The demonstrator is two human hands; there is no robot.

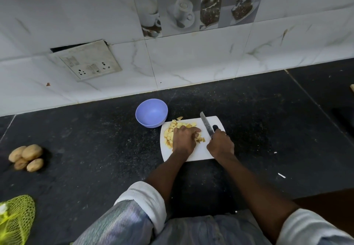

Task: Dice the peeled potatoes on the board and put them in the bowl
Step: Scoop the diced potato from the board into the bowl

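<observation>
A white cutting board [206, 153] lies on the dark counter. Yellow diced potato pieces [172, 131] are heaped on its left half. My left hand [183, 139] lies over the heap, its fingers curled round some pieces. My right hand [220, 145] grips the black handle of a knife [206, 126], whose blade points away from me over the board's right half, beside the heap. A blue bowl [151, 113] stands just beyond the board's far left corner, nothing visible inside it.
Several unpeeled potatoes [26, 157] lie at the counter's left. A green net bag [15, 218] shows at the lower left. The tiled wall with a socket plate [86, 61] rises behind the counter. Small white scraps [281, 175] lie right of the board.
</observation>
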